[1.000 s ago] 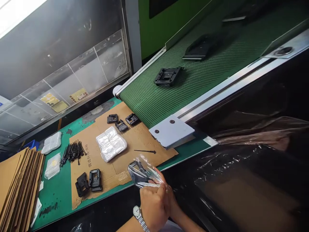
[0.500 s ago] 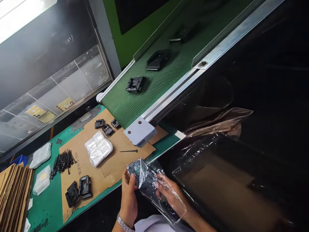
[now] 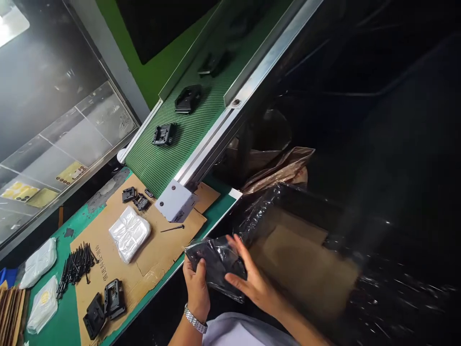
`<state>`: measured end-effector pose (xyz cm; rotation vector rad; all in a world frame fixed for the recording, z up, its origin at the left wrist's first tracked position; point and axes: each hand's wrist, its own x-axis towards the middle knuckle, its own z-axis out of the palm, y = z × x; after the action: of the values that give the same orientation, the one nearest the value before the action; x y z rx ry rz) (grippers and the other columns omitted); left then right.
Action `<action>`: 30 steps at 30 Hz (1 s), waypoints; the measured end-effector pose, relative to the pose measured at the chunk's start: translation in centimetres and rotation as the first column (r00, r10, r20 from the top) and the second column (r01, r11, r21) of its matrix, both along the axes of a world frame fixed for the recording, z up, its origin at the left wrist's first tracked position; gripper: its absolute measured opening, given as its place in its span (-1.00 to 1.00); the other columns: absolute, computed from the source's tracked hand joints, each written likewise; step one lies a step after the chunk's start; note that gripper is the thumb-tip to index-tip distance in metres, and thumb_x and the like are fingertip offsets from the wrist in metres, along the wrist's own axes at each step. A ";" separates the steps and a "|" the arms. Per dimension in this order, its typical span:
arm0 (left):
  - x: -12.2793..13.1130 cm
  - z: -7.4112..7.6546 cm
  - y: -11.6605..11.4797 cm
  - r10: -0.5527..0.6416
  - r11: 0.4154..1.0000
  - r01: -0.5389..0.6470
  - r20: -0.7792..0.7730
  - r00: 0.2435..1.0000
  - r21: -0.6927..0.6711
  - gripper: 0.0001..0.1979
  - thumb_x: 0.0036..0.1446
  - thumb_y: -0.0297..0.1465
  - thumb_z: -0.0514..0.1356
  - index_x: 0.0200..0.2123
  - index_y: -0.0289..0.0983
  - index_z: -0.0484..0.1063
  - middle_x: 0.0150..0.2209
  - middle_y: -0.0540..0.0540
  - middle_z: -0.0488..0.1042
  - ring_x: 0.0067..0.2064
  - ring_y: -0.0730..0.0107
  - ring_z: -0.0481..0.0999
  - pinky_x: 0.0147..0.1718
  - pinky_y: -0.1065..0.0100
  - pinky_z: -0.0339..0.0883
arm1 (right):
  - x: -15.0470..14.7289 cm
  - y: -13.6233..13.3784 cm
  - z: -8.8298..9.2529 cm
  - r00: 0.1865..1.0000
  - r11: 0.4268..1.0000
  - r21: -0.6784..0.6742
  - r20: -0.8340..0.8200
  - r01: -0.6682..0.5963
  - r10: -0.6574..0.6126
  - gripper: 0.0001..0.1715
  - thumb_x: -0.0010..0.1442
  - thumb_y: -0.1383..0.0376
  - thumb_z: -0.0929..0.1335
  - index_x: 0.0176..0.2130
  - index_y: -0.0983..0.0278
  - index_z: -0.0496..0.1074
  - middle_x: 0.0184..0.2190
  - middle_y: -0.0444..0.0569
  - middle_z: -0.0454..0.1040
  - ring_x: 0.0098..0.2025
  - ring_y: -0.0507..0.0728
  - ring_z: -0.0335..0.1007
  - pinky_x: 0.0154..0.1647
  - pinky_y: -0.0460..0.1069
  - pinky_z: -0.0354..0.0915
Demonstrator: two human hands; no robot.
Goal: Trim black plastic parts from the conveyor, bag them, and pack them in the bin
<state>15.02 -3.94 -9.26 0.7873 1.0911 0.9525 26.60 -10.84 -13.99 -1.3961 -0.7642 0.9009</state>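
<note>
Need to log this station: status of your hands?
Left hand and right hand both holding bagged black part. Plastic-lined carton beside right hand.

The left hand point(image 3: 196, 288) was held upright, its thumb raised and its fingers curled into a closed grip, and a metal-link wristwatch point(image 3: 195, 319) was worn just below it. The right hand point(image 3: 254, 283) was angled in from the right with its fingers spread and extended, the right forearm point(image 3: 298, 327) being carried low. A pale sleeve point(image 3: 241, 331) was seen between the arms.
</note>
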 end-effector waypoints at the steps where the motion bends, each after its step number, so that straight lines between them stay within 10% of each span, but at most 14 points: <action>1: 0.6 -0.1 0.0 0.005 0.999 -0.003 0.056 0.998 -0.037 -0.70 -0.15 -0.29 0.26 -0.30 -0.26 0.39 -0.31 -0.07 0.49 -0.28 0.35 0.46 -0.23 0.32 0.31 | -0.8 0.3 0.1 0.996 0.996 0.026 -0.025 -0.083 0.083 -0.02 -0.06 0.08 0.37 0.21 0.23 -0.14 0.13 0.13 0.16 0.15 0.21 0.10 0.14 0.16 0.05; 4: 2.1 -0.4 0.4 0.080 0.988 -0.056 0.165 0.983 -0.147 -0.78 -0.15 -0.32 0.24 -0.37 -0.26 0.38 -0.41 0.01 0.47 -0.40 0.45 0.45 -0.33 0.38 0.31 | -2.5 0.8 0.5 0.961 0.975 -0.066 -0.193 -0.213 0.197 -0.30 -0.01 -0.02 0.32 0.03 0.28 0.16 -0.31 0.01 0.45 -0.37 0.09 0.40 -0.39 -0.02 0.34; 6: 2.9 -0.6 0.8 0.103 0.969 -0.058 0.184 0.977 -0.239 -0.80 -0.16 -0.32 0.24 -0.42 -0.27 0.37 -0.46 0.02 0.46 -0.45 0.48 0.43 -0.38 0.41 0.30 | -2.3 0.6 1.2 0.931 0.953 -0.156 -0.302 -0.262 0.206 -0.47 -0.01 -0.10 0.28 -0.28 0.30 0.30 -0.62 -0.18 0.32 -0.69 -0.06 0.13 -0.72 -0.15 0.08; 9: 3.7 -0.8 1.2 -0.048 0.890 0.143 0.223 0.974 -0.433 -0.84 -0.16 -0.32 0.23 -0.55 -0.29 0.35 -0.56 0.01 0.42 -0.51 0.50 0.40 -0.41 0.41 0.30 | -0.2 -0.6 2.7 0.840 0.913 -0.148 -0.470 -0.379 0.273 -0.49 -0.07 -0.10 0.32 -0.53 0.30 0.22 -0.75 -0.31 0.10 -0.74 -0.16 -0.18 -0.76 -0.20 -0.23; 13: 3.9 -0.3 0.4 -0.329 0.735 0.428 0.274 0.903 -0.526 -0.87 -0.19 -0.39 0.23 -0.62 -0.35 0.39 -0.60 -0.06 0.42 -0.50 0.44 0.41 -0.38 0.36 0.31 | 3.1 -2.7 3.5 0.664 0.853 -0.095 -0.673 -0.514 0.325 -0.60 -0.17 0.06 0.41 -0.51 0.31 0.27 -0.69 -0.28 0.18 -0.69 -0.16 -0.11 -0.74 -0.21 -0.18; 18: 3.9 0.8 -0.9 -0.740 0.597 0.738 0.140 0.658 -0.315 -0.71 -0.18 -0.28 0.29 -0.40 -0.38 0.48 -0.49 -0.10 0.47 -0.42 0.38 0.42 -0.33 0.35 0.25 | 4.1 -4.6 1.8 0.816 0.924 -0.295 -0.578 -0.245 0.031 -0.71 -0.32 0.29 0.44 -0.55 0.27 0.27 -0.71 -0.27 0.27 -0.67 -0.09 0.10 -0.70 -0.19 0.01; 23: 4.4 0.4 -0.5 -0.916 0.396 0.883 -0.045 0.398 -0.252 -0.63 -0.10 -0.19 0.24 -0.29 -0.35 0.46 -0.41 -0.09 0.47 -0.38 0.41 0.37 -0.34 0.39 0.21 | 4.8 -7.2 1.5 0.487 0.954 -0.019 -0.863 -0.300 0.136 -0.74 -0.28 0.27 0.42 -0.52 0.33 0.34 -0.57 -0.12 0.42 -0.51 0.02 0.36 -0.42 -0.06 0.28; 26: 5.8 -1.1 -0.6 -0.929 0.296 0.936 -0.285 0.235 -0.191 -0.65 -0.07 -0.19 0.22 -0.28 -0.33 0.45 -0.38 -0.11 0.47 -0.34 0.35 0.38 -0.28 0.36 0.22 | 4.8 -9.0 0.2 0.514 0.978 -0.029 -0.854 -0.205 0.083 -0.65 -0.25 0.21 0.46 -0.42 0.34 0.39 -0.45 -0.07 0.47 -0.42 0.03 0.40 -0.42 -0.09 0.28; 30: 8.0 -3.4 -1.9 -0.829 0.407 0.909 -0.456 0.324 -0.093 -0.48 -0.09 -0.20 0.23 -0.05 -0.31 0.34 -0.17 -0.19 0.45 -0.19 0.28 0.39 -0.13 0.30 0.20 | 6.3 -10.5 -3.9 0.524 0.938 -0.287 -0.778 0.195 -0.348 -0.60 -0.27 0.23 0.50 -0.37 0.28 0.41 -0.44 -0.11 0.48 -0.39 0.06 0.42 -0.42 -0.06 0.32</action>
<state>23.06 -5.86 -12.70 1.5981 0.7249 -0.1280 32.86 -21.36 -17.92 -0.9980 0.2701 1.2290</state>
